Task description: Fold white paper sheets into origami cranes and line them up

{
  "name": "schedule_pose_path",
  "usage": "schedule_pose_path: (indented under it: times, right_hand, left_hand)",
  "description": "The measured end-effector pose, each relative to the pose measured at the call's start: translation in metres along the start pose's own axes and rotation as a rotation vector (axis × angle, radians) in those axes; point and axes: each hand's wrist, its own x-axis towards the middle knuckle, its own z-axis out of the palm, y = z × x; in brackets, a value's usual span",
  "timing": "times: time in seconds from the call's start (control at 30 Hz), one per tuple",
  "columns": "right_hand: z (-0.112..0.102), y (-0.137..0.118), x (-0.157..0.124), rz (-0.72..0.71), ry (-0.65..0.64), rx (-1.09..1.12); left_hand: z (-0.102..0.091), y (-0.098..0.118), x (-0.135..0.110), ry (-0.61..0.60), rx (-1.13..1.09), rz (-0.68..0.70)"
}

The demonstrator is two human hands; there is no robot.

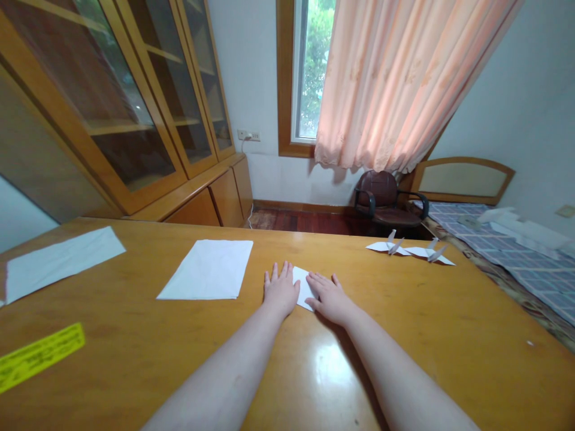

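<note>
My left hand (281, 288) lies flat, fingers stretched out, on the left part of a small white sheet of paper (303, 287) on the wooden table (404, 317). My right hand (330, 295) rests flat on the sheet's right part, fingers extended. Only a strip of the paper shows between the two hands. Both hands press on it without gripping.
A stack of white paper (207, 270) lies to the left of my hands, another white sheet (58, 260) at the far left, and a yellow label (38, 354) near the left front. Two folded paper cranes (411, 248) sit at the back right. Beyond stand a chair (384, 200), a bed (516, 245) and a cabinet (135, 120).
</note>
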Motion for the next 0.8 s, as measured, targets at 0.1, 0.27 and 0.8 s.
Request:
schedule_pose_path:
  times: [0.1,0.27,0.8]
  right_hand:
    - [0.001,0.002,0.001,-0.005,0.019,-0.025]
    - [0.000,0.010,0.005,0.041,0.087,-0.089]
    - [-0.003,0.012,0.004,0.039,0.153,-0.069]
  left_hand:
    - [-0.003,-0.002,0.000,0.043,-0.028,-0.050]
    - [-0.017,0.000,-0.005,0.093,-0.088,0.006]
    - [-0.023,0.008,-0.008,0.122,-0.323,0.069]
